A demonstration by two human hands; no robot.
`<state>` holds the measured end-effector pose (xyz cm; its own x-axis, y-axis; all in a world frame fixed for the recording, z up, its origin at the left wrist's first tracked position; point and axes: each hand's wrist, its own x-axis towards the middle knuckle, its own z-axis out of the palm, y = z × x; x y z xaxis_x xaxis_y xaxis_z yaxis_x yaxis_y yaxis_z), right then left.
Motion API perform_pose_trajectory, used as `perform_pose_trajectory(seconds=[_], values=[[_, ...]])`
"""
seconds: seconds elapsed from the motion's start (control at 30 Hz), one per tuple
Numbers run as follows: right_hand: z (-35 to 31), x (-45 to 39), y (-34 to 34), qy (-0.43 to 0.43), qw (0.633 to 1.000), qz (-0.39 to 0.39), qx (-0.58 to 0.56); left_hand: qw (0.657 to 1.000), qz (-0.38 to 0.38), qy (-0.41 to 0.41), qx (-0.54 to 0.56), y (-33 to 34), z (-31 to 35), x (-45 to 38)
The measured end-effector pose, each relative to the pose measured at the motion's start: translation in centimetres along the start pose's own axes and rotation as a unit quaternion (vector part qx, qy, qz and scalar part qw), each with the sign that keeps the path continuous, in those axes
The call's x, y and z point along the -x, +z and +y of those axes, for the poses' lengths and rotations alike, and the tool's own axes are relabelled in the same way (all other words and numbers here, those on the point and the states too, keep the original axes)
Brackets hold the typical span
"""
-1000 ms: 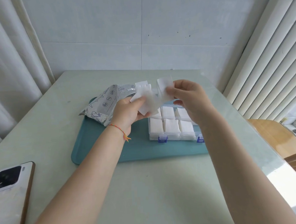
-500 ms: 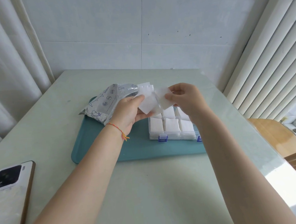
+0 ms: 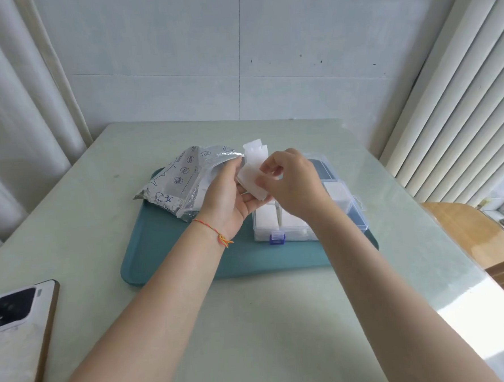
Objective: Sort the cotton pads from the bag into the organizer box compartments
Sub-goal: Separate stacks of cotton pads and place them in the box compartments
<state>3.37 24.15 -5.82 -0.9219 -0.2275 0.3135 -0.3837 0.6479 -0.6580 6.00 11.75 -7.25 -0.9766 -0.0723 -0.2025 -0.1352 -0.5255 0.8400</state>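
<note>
Above the box (image 3: 346, 205) on a teal tray (image 3: 175, 263): left hand (image 3: 230, 198) gripping a stack of pads (image 3: 251, 177), right hand (image 3: 293, 182) pinching the stack's near edge. Silver bag (image 3: 179, 180) lying just left. Near compartments holding pads.

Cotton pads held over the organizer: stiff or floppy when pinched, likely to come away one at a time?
Probably soft and light: the cotton pads are thin white sheets, held between the left hand and right hand by fingertips alone. Likely prone to clinging: several sit fanned and overlapping, so one pinch may lift more than one. Unlikely to roll or break.
</note>
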Motion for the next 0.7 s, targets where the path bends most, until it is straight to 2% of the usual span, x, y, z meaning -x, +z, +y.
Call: perform_pose_trajectory(seconds=[0.2,0.33,0.43,0.57,0.7], values=[[-0.6,0.6,0.4,-0.022,0.999,-0.018,-0.017,1.0,-0.004,0.008,-0.006,0.0,-0.4,0.0],[-0.5,0.5,0.4,-0.035,0.998,-0.041,0.036,1.0,-0.01,0.007,-0.004,-0.1,-0.2,0.0],[-0.6,0.4,0.3,-0.035,0.997,-0.06,0.03,1.0,0.002,-0.002,0.004,-0.3,0.1,0.1],[-0.5,0.3,-1.1,-0.022,0.994,-0.09,-0.055,0.999,0.036,-0.013,0.013,-0.9,0.4,-0.3],[0.3,0.1,-3.4,0.022,0.983,-0.07,-0.17,0.999,0.045,-0.006,0.028,-1.0,0.9,-0.3]])
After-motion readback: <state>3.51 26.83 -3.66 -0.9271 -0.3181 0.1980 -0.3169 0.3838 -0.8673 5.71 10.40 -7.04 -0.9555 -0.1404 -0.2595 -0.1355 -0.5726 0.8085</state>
